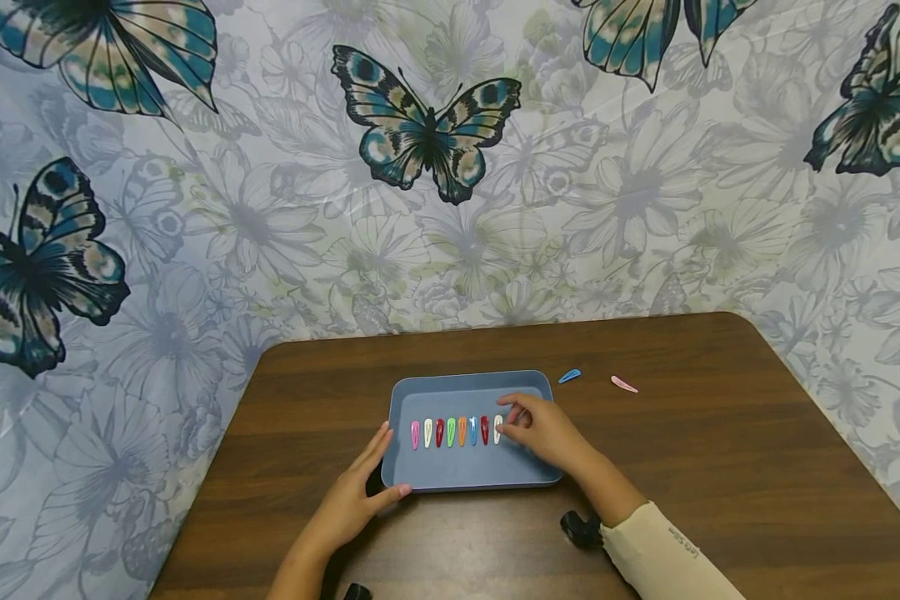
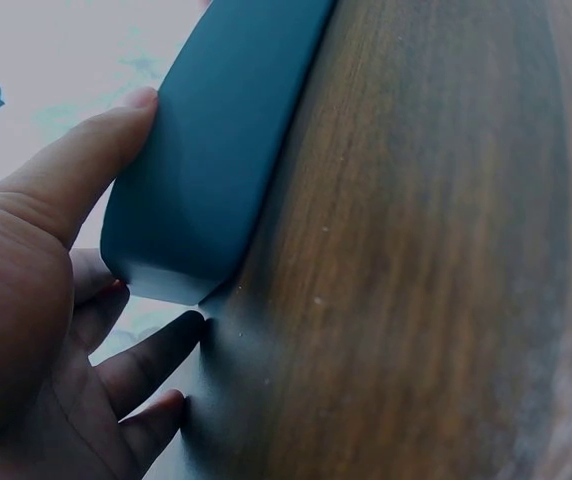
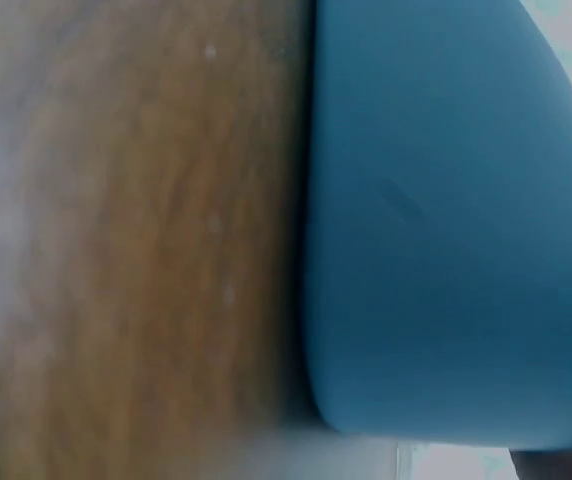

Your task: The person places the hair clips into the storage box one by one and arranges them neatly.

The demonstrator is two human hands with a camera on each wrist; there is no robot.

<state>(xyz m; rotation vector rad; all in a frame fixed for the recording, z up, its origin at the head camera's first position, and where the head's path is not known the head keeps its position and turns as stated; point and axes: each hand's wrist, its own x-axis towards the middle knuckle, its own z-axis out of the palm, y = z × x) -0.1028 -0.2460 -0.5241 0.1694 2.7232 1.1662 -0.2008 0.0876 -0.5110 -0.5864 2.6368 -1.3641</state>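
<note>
A blue-grey tray [image 1: 457, 477] lies on the brown table, bearing a row of snap hair clips. From left to right stand a pink clip [image 1: 415, 435], a white one, a red one, a green clip [image 1: 451, 432], an orange one, a blue one and a red clip [image 1: 484, 429]. At the row's right end, my right hand [image 1: 546, 429] pinches a white hair clip [image 1: 497, 432] by its lower part. My left hand [image 1: 354, 500] rests against the tray's near left corner, thumb on the front edge and extended fingers along the left side. The right wrist view shows only tray wall and table.
Beyond the tray's far right corner lie a blue hair clip [image 1: 570, 376] and a pink hair clip [image 1: 624, 384] on the wooden table [image 1: 690, 450]. A butterfly-patterned wall covering [image 1: 450, 267] rises behind the table's far edge. A black device [image 1: 581, 529] sits at my right wrist.
</note>
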